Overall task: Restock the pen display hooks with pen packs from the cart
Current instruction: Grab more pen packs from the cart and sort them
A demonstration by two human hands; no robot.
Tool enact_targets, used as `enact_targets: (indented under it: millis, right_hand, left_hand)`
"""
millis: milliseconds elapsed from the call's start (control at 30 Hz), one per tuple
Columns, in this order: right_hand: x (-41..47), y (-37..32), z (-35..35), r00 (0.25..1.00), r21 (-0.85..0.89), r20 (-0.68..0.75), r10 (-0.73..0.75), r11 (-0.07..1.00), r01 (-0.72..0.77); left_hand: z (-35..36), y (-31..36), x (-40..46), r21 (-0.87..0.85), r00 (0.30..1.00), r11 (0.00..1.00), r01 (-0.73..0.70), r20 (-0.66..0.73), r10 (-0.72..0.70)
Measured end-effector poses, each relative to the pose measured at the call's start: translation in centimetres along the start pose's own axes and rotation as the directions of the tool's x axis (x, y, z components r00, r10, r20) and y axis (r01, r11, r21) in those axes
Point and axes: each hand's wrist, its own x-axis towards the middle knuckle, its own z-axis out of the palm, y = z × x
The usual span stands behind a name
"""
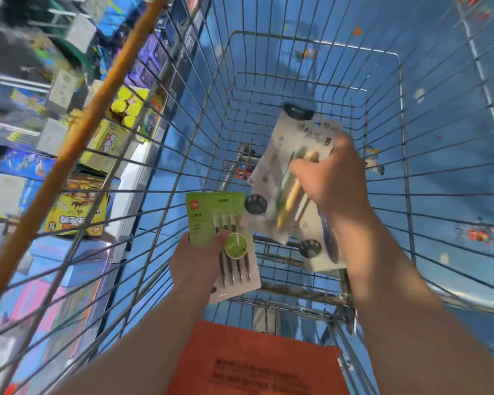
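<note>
I look down into a wire shopping cart (382,58). My left hand (194,260) grips a green-topped pen pack (226,240) holding several dark pens, low inside the cart. My right hand (331,175) grips a white pen pack (291,166) with pastel pens and black paw marks, lifted above the cart's bottom. Another white pack (322,252) with a purple pen lies below it, partly hidden by my right wrist. No display hooks are in view.
An orange cart rim bar (77,143) runs diagonally at left. Shelves with yellow and blue boxes (77,212) stand left of the cart. An orange flap (254,363) lies at the near end. The floor beneath is blue.
</note>
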Motion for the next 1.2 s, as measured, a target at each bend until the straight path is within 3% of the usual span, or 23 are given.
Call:
enact_targets:
  millis: [100,167,267,400,500,700,833,900,967,1067,1200]
  right_hand:
    - [-0.8,-0.4,0.2,0.937,-0.158,0.338,0.085,0.987,-0.033]
    - [-1.5,-0.5,1.1,0.867,-0.238,0.472,0.159,0.970,-0.048]
    - [-2.6,-0.1,2.2,0.841,-0.299,0.477,0.257,0.947,-0.120]
    - [-3.1,1.4,3.1,0.830,-0.287,0.483,0.280,0.946,-0.153]
    - [-3.2,2.0,3.1,0.797,-0.279,0.541,0.269,0.951,-0.131]
    - [-3.2,3.8,3.5,0.863,-0.313,0.389,0.323,0.927,-0.207]
    - [-2.8,4.1,2.6,0.978,-0.447,0.106,0.179,0.887,-0.114]
    - [-2.3,4.1,2.0,0.988,-0.376,0.039,0.151,0.918,-0.125]
    - [-1.9,3.7,2.4,0.980,-0.240,0.031,0.198,0.953,-0.185]
    - [-2.1,3.2,3.7,0.959,0.006,0.146,0.242,0.969,-0.245]
    - [-3.0,4.5,4.8,0.962,0.008,0.199,0.189,0.981,-0.194]
  left_hand:
    - [0.3,0.0,0.4,-0.048,0.995,0.998,-0.039,0.087,0.044]
    - [0.7,0.4,0.2,-0.069,0.987,0.996,-0.053,0.149,0.063]
    - [0.9,1.4,-0.9,-0.218,0.972,0.975,0.036,0.236,0.017]
    - [1.2,1.1,-1.6,-0.240,0.912,0.969,-0.061,0.382,0.152]
    - [1.2,0.2,-1.1,-0.300,0.908,0.954,-0.013,0.396,0.137]
    - [1.6,-0.5,-0.4,-0.257,0.929,0.966,0.032,0.364,0.066]
    - [1.5,-0.6,-0.1,-0.318,0.938,0.946,0.062,0.343,0.054]
    - [1.3,-0.9,0.0,-0.338,0.943,0.938,0.072,0.331,0.047]
    - [1.1,-1.0,0.1,-0.331,0.937,0.942,0.063,0.345,0.058]
    - [1.2,-1.3,-0.2,-0.300,0.915,0.952,0.066,0.399,0.062]
    - [1.6,-1.1,-0.5,-0.320,0.878,0.933,0.166,0.478,0.008]
